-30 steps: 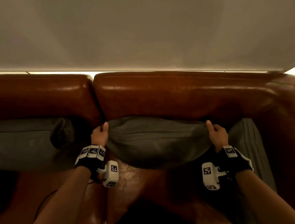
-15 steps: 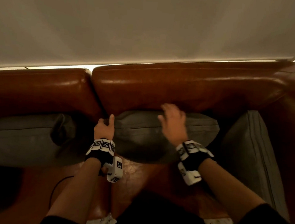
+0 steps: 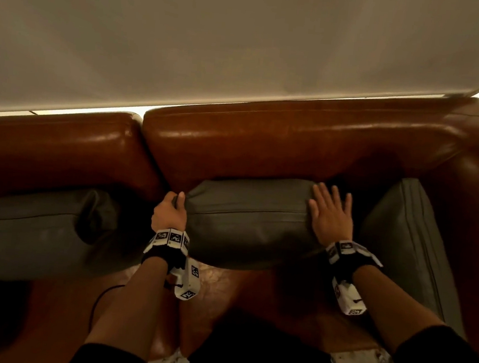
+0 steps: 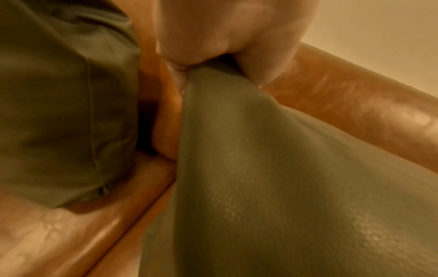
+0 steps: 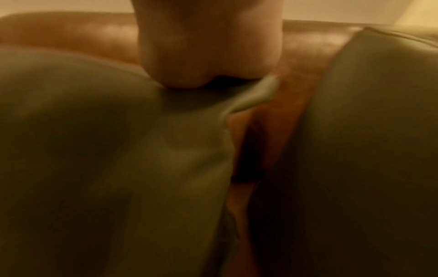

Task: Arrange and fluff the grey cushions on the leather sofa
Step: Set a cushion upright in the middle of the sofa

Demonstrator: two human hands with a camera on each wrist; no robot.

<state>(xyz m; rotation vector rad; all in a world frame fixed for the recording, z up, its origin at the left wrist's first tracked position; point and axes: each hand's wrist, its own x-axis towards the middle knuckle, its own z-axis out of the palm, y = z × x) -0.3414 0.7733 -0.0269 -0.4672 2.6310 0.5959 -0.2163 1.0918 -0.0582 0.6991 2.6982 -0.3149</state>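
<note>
Middle cushion: the plump grey leather cushion (image 3: 246, 219) you are working on stands on the seat of the brown leather sofa (image 3: 294, 139), leaning on its backrest.
Left hand: your left hand (image 3: 168, 215) pinches that cushion's upper left corner between thumb and curled fingers.
Right hand: your right hand (image 3: 330, 218) lies flat on its right end, fingers straight and spread, gripping nothing.
Neighbours: a second grey cushion (image 3: 33, 235) sits to the left, and a third grey cushion (image 3: 406, 242) leans on the right armrest.

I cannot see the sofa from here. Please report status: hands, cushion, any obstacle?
Left hand grips middle cushion corner. Right hand flat, open, pressing its right end. Cushion leans on leather sofa backrest. Nothing in the way.
</note>
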